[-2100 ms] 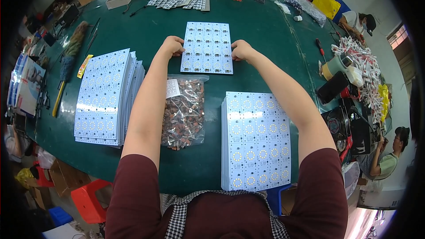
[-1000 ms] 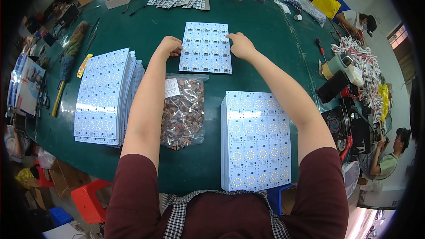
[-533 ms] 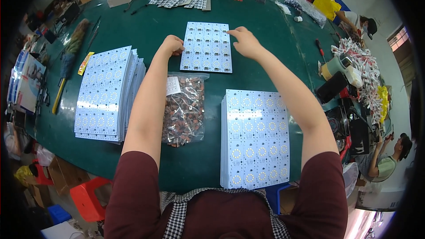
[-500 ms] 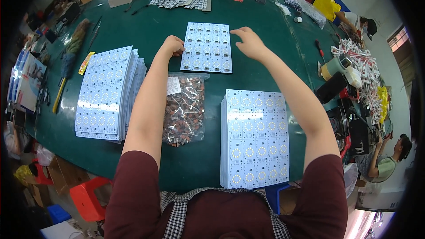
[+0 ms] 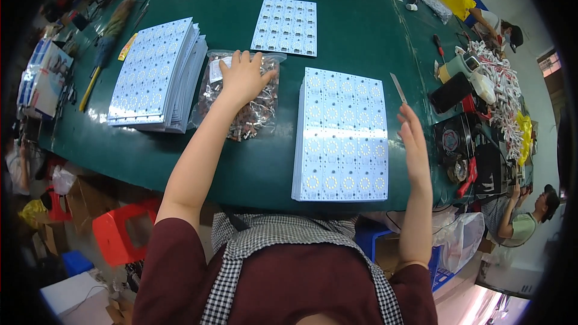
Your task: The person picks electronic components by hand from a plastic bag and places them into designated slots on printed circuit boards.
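Note:
My left hand (image 5: 244,79) rests, fingers spread, on a clear plastic bag (image 5: 247,117) full of small brown and metallic parts with a white label. Just right of a stack of white circuit board panels (image 5: 343,138), my right hand (image 5: 413,141) is held with its fingers stretched out, gripping nothing. Rings of small yellowish dots cover these panels. Beyond the bag lies a single panel (image 5: 286,26) dotted with small dark parts. A second panel stack (image 5: 153,75), slightly fanned, stands left of the bag. Past my right fingertips lies a thin metal strip (image 5: 398,88).
On the left lie a duster with a yellow handle (image 5: 90,88) and printed boxes (image 5: 45,78). Along the right stand a black device (image 5: 454,138), a screwdriver (image 5: 439,48) and a heap of white wired parts (image 5: 500,84). A red stool (image 5: 123,235) stands below. Other people are at right.
Both hands have left the single panel and come nearer to me, the left onto the bag, the right beside the near stack. The view has shifted; the metal strip now shows.

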`<state>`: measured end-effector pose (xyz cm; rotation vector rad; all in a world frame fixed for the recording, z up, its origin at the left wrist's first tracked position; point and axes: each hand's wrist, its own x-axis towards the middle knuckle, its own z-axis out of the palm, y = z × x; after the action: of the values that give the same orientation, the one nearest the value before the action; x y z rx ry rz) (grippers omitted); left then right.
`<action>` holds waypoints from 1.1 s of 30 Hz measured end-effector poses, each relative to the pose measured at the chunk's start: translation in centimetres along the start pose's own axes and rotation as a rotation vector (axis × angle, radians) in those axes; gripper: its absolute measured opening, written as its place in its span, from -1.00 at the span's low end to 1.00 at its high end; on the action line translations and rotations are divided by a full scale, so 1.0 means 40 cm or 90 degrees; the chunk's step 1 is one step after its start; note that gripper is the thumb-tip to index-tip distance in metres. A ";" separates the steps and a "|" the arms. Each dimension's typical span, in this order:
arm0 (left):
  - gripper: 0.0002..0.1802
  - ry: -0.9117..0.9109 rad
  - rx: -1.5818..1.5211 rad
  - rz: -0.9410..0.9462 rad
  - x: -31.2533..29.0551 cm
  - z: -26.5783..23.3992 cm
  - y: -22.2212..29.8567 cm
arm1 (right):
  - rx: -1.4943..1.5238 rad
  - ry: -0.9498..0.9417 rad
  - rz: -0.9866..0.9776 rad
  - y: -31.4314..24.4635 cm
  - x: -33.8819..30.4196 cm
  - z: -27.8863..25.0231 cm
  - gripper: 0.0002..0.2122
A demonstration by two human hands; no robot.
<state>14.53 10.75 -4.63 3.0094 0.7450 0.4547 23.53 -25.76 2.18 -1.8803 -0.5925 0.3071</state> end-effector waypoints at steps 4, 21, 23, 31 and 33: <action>-0.51 0.094 -0.048 0.037 -0.038 0.000 -0.014 | 0.058 0.007 -0.012 0.023 -0.092 0.029 -0.53; -0.74 -0.218 -0.287 -0.193 -0.396 -0.218 -0.032 | 0.135 0.133 0.041 0.040 -0.223 -0.049 -0.53; -0.64 -0.162 -0.302 -0.161 -0.452 -0.182 -0.015 | 0.145 0.139 0.040 0.025 -0.227 -0.052 -0.55; -0.74 -0.069 -0.282 -0.079 -0.400 -0.117 0.050 | 0.060 0.093 -0.020 -0.097 -0.201 -0.007 -0.62; -0.77 -0.083 -0.262 -0.047 -0.401 -0.127 0.036 | 0.054 0.029 -0.032 -0.110 -0.195 -0.007 -0.64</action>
<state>0.21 1.82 -4.07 2.5922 0.6556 0.3531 15.99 -28.90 5.82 -1.7837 -0.5865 0.2514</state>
